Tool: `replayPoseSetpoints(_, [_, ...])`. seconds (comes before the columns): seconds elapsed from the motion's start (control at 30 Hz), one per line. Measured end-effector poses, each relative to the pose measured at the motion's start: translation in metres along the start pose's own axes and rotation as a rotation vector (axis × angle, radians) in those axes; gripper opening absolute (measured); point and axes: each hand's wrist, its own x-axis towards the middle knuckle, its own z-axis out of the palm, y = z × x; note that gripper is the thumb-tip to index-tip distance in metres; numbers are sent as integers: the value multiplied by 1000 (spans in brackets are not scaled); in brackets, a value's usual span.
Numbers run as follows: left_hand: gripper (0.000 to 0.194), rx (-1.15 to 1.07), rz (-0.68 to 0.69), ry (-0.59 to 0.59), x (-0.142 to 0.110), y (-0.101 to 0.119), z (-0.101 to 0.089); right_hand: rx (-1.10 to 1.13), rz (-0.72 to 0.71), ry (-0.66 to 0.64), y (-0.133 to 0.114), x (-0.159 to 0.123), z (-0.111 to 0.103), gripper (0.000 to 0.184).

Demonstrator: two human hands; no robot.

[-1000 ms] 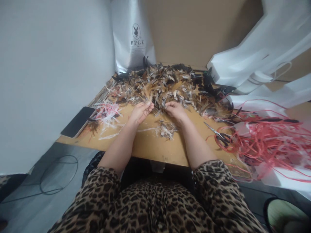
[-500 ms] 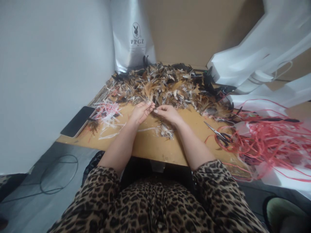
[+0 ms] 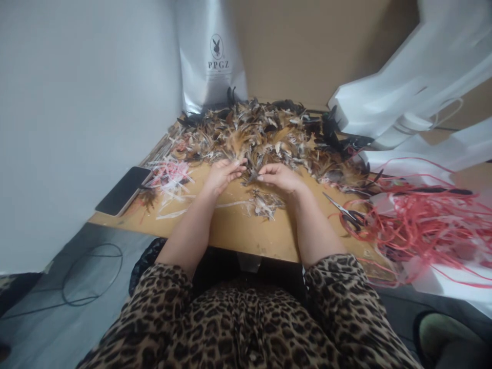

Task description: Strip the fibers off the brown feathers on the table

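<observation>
Left hand (image 3: 223,177) pinched feathers (image 3: 236,145), right hand (image 3: 281,177) held its fingertips (image 3: 262,178) together nearby, and the far bag (image 3: 212,84) read "PPGZ".

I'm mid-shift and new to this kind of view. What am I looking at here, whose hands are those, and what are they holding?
There is no machine: these are a person's bare hands, seen from one camera worn on the head, looking forward and down. On the table lie a feather pile, a phone and pink and white strips to the left, and scissors beside tangled red strands to the right. The left hand and right hand meet the pile's near edge, fingertips apart. Both seem to be pinching at feathers, but exactly what each grips is too small to tell.
</observation>
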Motion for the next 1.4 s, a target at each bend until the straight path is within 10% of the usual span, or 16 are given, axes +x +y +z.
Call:
replayPoseSetpoints(0.87, [12,138,-177,-143,-5,-6,2,6,1,-149,-1,-1,-5,25])
replayPoseSetpoints(1.4, [5,70,-166,-60,0,-12,5,83,-50,84,3,11,13,35])
